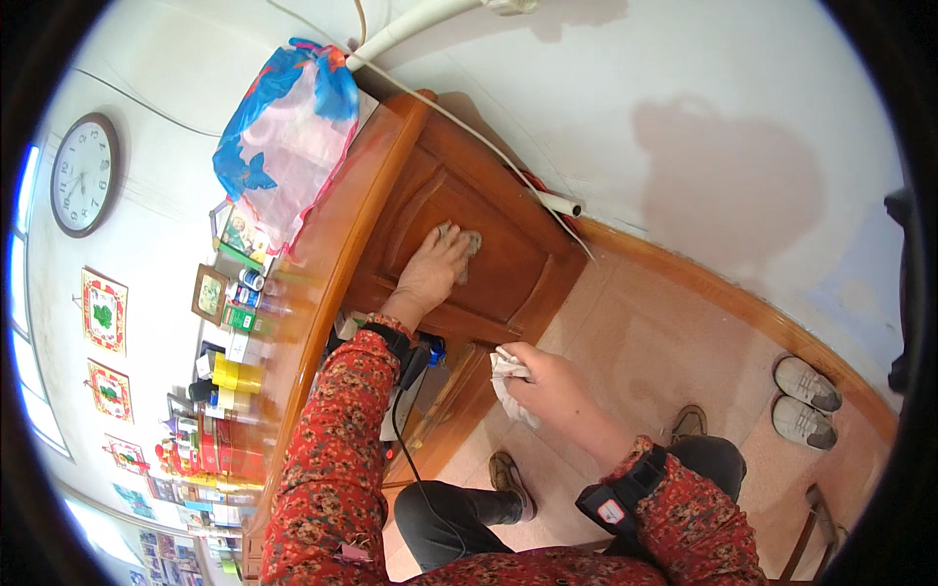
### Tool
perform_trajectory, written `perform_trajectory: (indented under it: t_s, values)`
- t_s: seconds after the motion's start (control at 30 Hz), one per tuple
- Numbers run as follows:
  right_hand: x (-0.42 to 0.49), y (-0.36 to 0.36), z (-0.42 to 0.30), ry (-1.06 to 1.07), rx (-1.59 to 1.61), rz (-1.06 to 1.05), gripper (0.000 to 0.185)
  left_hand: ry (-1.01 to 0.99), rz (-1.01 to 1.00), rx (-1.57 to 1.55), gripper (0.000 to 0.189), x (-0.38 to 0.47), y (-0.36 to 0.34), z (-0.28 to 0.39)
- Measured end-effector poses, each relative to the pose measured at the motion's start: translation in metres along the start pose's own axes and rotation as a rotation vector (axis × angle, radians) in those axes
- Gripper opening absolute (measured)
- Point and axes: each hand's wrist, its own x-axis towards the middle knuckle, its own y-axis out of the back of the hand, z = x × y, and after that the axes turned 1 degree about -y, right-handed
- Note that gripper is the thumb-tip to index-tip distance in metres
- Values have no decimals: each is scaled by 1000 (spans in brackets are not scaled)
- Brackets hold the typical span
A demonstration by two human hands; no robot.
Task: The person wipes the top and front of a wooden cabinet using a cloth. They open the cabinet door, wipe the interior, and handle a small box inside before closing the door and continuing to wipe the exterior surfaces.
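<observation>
My left hand [431,269] presses a greyish-green cloth [473,245] against the raised panel of a brown wooden cabinet door [506,282]. Its fingers lie over the cloth, which shows around their tips. Crumpled white cloth or paper [511,388] is gripped in my right hand [546,377], held in the air above the tiled floor. That hand is apart from the cabinet, to the right of its open lower section. A black strap with a small device [412,366] is on my left wrist, and a black cable runs down from it.
The glossy cabinet top [344,220] carries a butterfly-patterned cover [293,139], picture frames [210,293], bottles and several boxes. A white cable [469,132] hangs past the door near a pipe end [564,204]. Shoes [806,403] stand by the skirting board; a wall clock [84,174] hangs left.
</observation>
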Motion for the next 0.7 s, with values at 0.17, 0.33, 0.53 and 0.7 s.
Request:
perform_trajectory:
  t_s: [0.17, 0.33, 0.53, 0.7]
  values:
    - [7, 7, 0, -3, -38, 1, 36, 255, 383, -37, 41, 25, 30, -38]
    - [13, 9, 6, 10, -41, 10, 34, 277, 267, 240, 44, 45, 34, -34]
    - [17, 14, 6, 1, -46, 21, 33, 115, 158, 128, 42, 48, 42, -32]
    - [21, 21, -1, -40, -97, 4, 33, 229, 370, 197, 48, 74, 62, -50]
